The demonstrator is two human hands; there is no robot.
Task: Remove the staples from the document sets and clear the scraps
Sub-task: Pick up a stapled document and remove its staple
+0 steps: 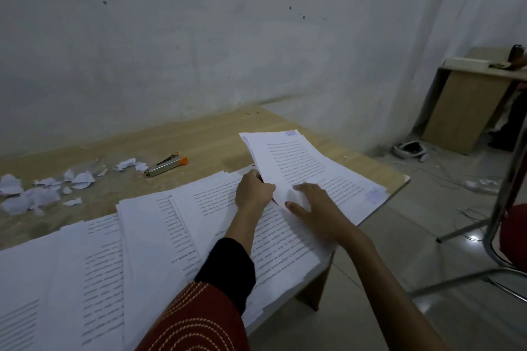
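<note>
On the table (199, 139), left hand (252, 194) pinches document set (313, 162); right hand (316, 205) lies flat.

Left of stapler (166, 166): the way is littered by paper scraps (82, 179).
Behind stapler: an open table (211, 137) strip is closed off by the wall (199, 37).
Before stapler: the surface is covered by document sets (148, 236).

The pale wooden counter (199, 139) carries overlapping document sets (148, 236) along its near edge, a silver stapler (166, 165) with an orange end farther back, and torn paper scraps (42, 191) scattered at its left.
</note>
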